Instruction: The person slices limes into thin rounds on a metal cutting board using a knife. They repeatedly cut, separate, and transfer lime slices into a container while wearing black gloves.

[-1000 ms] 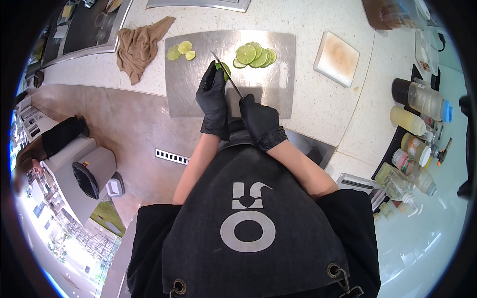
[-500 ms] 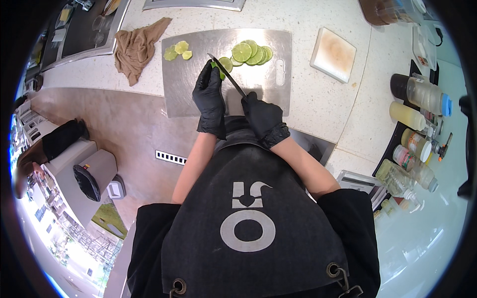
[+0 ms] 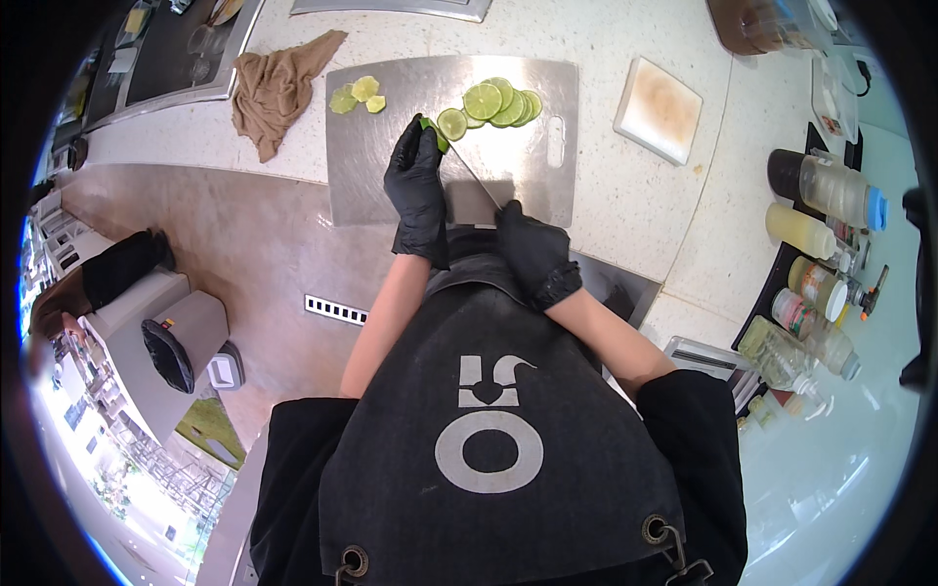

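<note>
A metal cutting board (image 3: 366, 186) lies on the counter in front of me. My left hand (image 3: 418, 181), in a black glove, is closed around a piece of lime (image 3: 439, 137), mostly hidden by the fingers. My right hand (image 3: 532, 246), also gloved, grips a knife (image 3: 476, 179); its blade points up and left, with the tip at the lime piece. Just right of the lime lies one round slice (image 3: 451, 123). Overlapping lime slices (image 3: 503, 102) form a row toward the board's right side. Several small lime end pieces (image 3: 358, 94) sit at the upper left of the board.
A brown cloth (image 3: 280, 93) lies left of the board, and a white block with a browned top (image 3: 658, 109) lies to its right. Bottles (image 3: 799, 234) line the right wall. A bin (image 3: 181, 342) stands on the floor at left, with a person's dark-clothed limb (image 3: 122, 269) nearby.
My right hand has drawn the knife down and right, toward me. The lime slice beside my left hand now lies farther from the fingers. The view has shifted slightly.
</note>
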The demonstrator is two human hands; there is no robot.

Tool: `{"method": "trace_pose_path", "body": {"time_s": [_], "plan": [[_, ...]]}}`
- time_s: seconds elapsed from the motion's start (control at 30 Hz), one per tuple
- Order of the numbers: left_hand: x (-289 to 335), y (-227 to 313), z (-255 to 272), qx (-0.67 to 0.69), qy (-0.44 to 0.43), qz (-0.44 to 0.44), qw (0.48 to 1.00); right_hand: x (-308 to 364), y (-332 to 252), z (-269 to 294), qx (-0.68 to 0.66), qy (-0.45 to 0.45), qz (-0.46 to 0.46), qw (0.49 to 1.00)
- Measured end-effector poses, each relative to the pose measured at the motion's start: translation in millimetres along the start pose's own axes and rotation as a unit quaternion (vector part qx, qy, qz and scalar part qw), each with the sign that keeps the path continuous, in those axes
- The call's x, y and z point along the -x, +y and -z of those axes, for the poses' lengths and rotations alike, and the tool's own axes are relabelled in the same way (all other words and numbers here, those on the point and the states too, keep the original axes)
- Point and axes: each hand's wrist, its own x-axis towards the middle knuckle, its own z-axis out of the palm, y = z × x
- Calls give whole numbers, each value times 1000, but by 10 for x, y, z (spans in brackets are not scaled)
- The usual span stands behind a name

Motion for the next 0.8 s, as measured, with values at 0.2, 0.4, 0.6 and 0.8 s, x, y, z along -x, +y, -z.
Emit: {"method": "trace_pose_path", "body": {"time_s": [0.2,0.4,0.6,0.8], "plan": [[13,23,-16,0,3,12,1000,-265,31,164,-47,30,-12,998],[-3,12,-5,27,-1,17,999,-416,-89,254,-66,25,-16,997],[-5,14,6,18,-10,19,1000,-316,-135,269,-38,69,-4,997],[5,52,-8,-27,-18,17,999,-306,-157,116,-47,66,1,997]]}}
